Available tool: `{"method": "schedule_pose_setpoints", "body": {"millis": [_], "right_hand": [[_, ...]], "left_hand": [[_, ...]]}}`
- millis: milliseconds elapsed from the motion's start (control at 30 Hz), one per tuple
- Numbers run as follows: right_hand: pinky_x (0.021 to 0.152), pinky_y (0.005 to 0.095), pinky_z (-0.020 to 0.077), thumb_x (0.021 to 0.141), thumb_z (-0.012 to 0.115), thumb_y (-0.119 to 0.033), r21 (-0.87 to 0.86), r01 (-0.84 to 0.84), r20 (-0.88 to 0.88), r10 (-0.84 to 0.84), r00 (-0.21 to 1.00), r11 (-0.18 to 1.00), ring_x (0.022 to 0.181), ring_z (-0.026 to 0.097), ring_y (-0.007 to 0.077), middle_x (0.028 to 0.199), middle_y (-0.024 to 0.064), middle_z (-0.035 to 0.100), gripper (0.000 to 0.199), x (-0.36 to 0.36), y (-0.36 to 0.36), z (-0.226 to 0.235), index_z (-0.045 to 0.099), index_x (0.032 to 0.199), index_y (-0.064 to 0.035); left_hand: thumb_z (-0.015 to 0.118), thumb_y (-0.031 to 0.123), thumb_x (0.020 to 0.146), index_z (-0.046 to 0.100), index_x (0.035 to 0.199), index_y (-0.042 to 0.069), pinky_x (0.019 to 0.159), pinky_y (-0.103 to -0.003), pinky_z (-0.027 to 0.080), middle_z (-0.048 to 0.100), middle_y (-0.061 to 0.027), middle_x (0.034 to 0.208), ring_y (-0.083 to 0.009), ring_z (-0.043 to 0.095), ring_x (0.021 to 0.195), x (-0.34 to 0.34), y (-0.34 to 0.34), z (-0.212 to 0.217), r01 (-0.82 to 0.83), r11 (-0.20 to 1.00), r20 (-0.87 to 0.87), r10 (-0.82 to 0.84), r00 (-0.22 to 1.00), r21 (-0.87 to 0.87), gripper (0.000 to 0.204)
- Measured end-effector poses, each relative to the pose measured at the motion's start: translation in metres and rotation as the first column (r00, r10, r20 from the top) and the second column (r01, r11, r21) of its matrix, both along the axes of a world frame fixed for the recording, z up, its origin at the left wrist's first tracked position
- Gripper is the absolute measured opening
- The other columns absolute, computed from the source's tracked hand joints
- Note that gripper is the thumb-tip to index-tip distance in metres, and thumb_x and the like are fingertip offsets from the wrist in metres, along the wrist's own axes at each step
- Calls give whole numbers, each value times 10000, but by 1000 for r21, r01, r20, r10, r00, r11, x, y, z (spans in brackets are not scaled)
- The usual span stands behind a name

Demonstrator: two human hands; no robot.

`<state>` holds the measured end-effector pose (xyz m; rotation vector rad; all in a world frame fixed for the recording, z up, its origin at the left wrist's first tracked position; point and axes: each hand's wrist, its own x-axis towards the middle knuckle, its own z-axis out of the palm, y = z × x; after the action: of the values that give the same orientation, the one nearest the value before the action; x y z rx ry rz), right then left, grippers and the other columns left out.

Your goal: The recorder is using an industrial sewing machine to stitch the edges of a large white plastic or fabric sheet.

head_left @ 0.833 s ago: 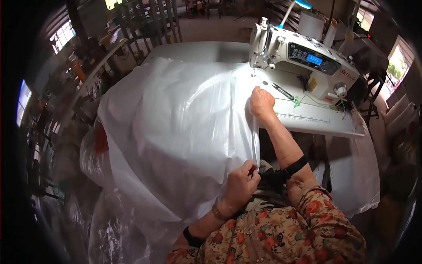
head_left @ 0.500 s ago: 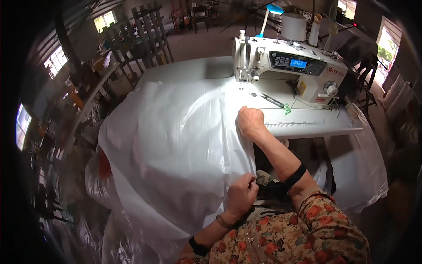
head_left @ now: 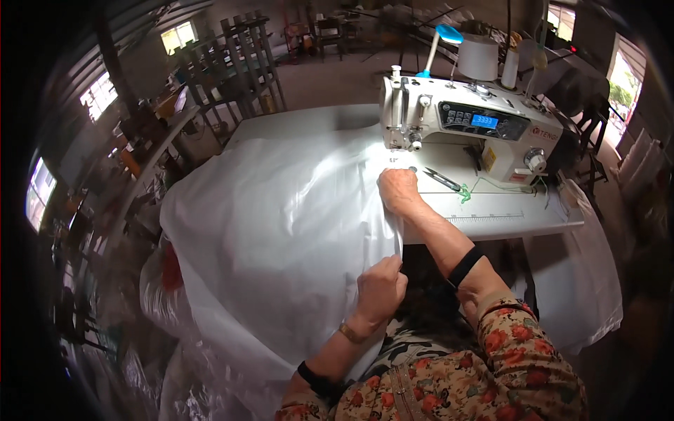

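Observation:
A large white sheet (head_left: 274, 217) of smooth, glossy material spreads over the table and hangs down toward my lap. My right hand (head_left: 398, 189) is closed on its right edge, just in front of the lit needle area of the white sewing machine (head_left: 449, 105). Lower down the same edge, my left hand (head_left: 381, 284) grips the sheet in a fist. Between the two hands the edge runs fairly straight, with small folds beside it. Thread snips (head_left: 442, 179) lie on the machine bed to the right of my right hand, next to a tangle of green thread (head_left: 465, 193).
Thread cones (head_left: 479, 57) and a blue-and-white lamp (head_left: 439, 45) stand behind the machine. More white material (head_left: 576, 274) hangs at the table's right end. Clear plastic (head_left: 168, 309) bunches at the lower left. A grey rack (head_left: 235, 67) stands beyond the table.
My left hand has moved up along the edge, closer to my right hand. My right hand is nearer the needle area. The view has shifted slightly.

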<state>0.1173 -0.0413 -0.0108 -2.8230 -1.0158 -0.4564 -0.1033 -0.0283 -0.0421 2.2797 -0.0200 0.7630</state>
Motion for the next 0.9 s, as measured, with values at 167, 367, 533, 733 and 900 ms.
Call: {"method": "schedule_pose_setpoints", "body": {"millis": [167, 367, 533, 733, 900], "right_hand": [[664, 405, 551, 809, 564, -54, 125, 108, 5, -109, 994, 986, 736, 709, 325, 744, 197, 692, 120, 9, 4, -8, 633, 877, 17], [687, 467, 541, 805, 543, -19, 195, 87, -59, -76, 995, 977, 754, 692, 397, 762, 243, 680, 110, -24, -23, -3, 608, 871, 40], [769, 450, 473, 795, 559, -28, 66, 25, -113, -18, 993, 997, 736, 688, 371, 754, 223, 684, 128, -57, -34, 1, 626, 891, 23], [766, 427, 432, 793, 578, -50, 57, 10, -95, -5, 995, 998, 699, 693, 323, 717, 196, 684, 88, -40, -30, 2, 660, 796, -19], [722, 452, 441, 776, 577, -75, 130, -39, -13, 41, 999, 991, 648, 686, 327, 680, 186, 676, 98, -22, -18, -2, 657, 735, -37]], "left_hand": [[550, 67, 780, 511, 788, 13, 612, -463, 453, 547, -199, 713, -401, 567, 665, 20, -1, 4, 19, 999, -18, -18, 1000, 43, 67], [548, 58, 794, 543, 818, 16, 622, -464, 460, 562, -206, 726, -404, 584, 692, 27, -10, -6, -26, 998, -22, 25, 999, -65, 48], [553, 45, 806, 541, 831, 12, 620, -465, 461, 570, -212, 747, -412, 586, 700, 22, -11, -13, -33, 999, 26, 34, 999, -30, 43], [555, 44, 808, 529, 828, 14, 624, -471, 452, 568, -210, 751, -419, 580, 710, 36, -6, -8, -15, 1000, 33, 15, 999, -16, 45], [547, 47, 803, 505, 798, 10, 608, -492, 439, 563, -220, 732, -430, 574, 687, 55, 6, 0, -27, 998, 28, 25, 999, 53, 56]]}}
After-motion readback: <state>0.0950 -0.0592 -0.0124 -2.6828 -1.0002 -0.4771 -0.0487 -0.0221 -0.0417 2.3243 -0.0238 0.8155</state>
